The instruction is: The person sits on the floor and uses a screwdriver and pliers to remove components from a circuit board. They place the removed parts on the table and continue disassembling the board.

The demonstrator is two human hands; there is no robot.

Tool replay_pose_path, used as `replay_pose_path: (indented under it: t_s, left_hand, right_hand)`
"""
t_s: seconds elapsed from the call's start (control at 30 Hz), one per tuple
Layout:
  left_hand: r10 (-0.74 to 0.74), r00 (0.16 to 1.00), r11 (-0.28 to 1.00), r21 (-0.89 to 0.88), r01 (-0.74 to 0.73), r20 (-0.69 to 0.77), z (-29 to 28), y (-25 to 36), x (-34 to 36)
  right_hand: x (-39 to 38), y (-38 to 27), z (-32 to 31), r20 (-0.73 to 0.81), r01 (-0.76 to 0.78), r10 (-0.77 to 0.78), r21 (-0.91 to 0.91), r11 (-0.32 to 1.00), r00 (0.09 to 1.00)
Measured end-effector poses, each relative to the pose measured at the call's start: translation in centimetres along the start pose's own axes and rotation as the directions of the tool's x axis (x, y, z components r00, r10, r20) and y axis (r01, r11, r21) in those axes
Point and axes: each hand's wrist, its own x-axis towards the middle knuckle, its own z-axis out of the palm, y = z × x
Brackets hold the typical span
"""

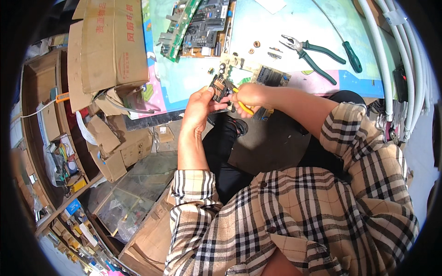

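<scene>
My left hand (199, 106) grips a small dark electronic part with copper winding (218, 86) by its lower end. My right hand (249, 95) is closed around a yellow-handled cutter (243, 106), whose tip meets the part. Both hands hover just in front of the near edge of a colourful mat (276, 27). A small circuit board (271, 76) lies on the mat right behind my right hand.
Green-handled pliers (313, 53) and a green-handled screwdriver (352, 55) lie on the mat at the right. Larger circuit boards (198, 25) sit at the top. Cardboard boxes (110, 46) stack at the left, white hoses (391, 55) run down the right.
</scene>
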Motion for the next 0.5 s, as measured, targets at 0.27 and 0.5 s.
replay_pose_path:
  t_s: [0.27,0.5]
  left_hand:
    - [-0.143,0.989,0.984,-0.111,0.137,-0.043,1.2,1.0,0.2]
    - [-0.071,0.995,0.994,0.08,0.076,-0.068,0.7,1.0,0.3]
  right_hand:
    - [-2.1,1.0,2.1,-0.232,0.15,-0.663,-0.871,0.467,0.712]
    - [-1.9,-0.2,1.3,-0.266,0.074,-0.331,-0.668,0.74,0.906]
